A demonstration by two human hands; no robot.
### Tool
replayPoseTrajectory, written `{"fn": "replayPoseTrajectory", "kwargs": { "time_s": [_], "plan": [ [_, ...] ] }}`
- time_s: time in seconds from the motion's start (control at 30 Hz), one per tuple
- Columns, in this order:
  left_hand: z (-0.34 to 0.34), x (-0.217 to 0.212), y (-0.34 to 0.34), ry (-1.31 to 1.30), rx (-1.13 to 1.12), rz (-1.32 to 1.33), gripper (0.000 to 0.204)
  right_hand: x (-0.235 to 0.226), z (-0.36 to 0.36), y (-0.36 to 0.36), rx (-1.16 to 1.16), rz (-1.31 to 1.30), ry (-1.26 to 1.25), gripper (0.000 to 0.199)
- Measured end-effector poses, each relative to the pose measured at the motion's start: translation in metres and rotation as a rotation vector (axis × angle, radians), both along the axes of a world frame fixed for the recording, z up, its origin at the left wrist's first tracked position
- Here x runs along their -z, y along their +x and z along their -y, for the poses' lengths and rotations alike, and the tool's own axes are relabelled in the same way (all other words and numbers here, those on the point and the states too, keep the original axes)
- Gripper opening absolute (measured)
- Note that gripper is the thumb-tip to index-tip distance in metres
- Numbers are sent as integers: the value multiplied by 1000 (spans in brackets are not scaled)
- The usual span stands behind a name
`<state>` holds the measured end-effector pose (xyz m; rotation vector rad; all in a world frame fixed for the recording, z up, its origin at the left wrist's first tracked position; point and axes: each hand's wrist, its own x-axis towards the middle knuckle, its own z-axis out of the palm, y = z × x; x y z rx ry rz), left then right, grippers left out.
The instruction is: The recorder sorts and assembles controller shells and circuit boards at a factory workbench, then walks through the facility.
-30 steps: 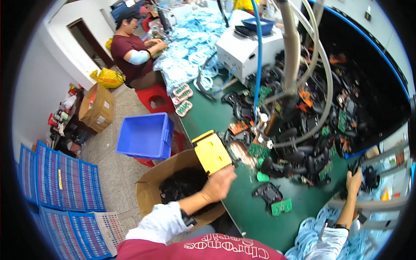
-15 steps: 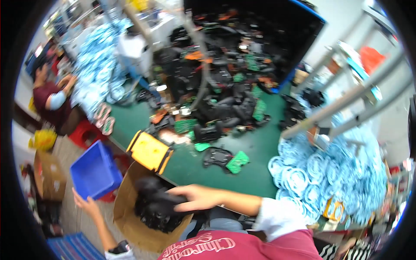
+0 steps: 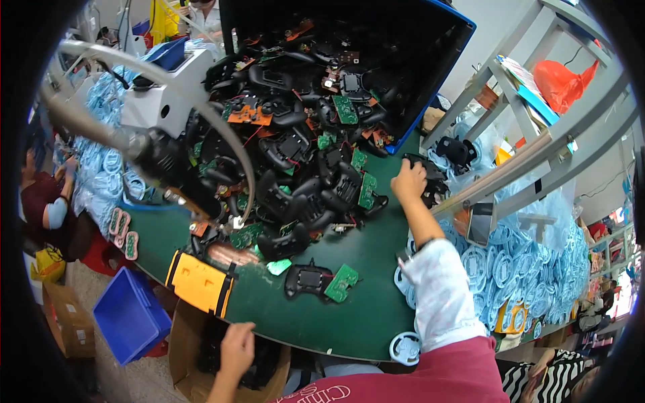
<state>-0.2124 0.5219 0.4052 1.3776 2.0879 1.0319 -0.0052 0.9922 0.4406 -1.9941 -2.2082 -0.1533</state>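
My right hand stretches over the green table to a small pile of black plastic shells at the right. Its fingers curl over the edge of one shell; their tips are partly hidden. My left hand is above the cardboard box at the table's front edge, fingers loosely bent and nothing visible in them. Dark parts lie inside that box. On the table between my hands rest an opened black game controller and a green circuit board beside it.
A large heap of black controllers and boards spills from a blue-edged bin. Pale blue ring-shaped parts pile up at right, near a grey metal frame. A yellow-orange case and blue tub stand left. A hanging tool is nearby.
My right hand has left the cardboard box and reached far right to the black shells. My left hand has moved from beside the blue tub to above the box. The view has shifted.
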Motion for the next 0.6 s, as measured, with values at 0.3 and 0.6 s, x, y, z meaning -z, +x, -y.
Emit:
{"fn": "replayPoseTrajectory", "kwargs": {
  "time_s": [0.3,0.6],
  "plan": [
    [-26,29,34,-76,122,161,21,77,-97,33,406,554,-84,44],
    [-55,8,7,-24,-16,183,28,26,-86,28,225,462,-70,33]
  ]
}}
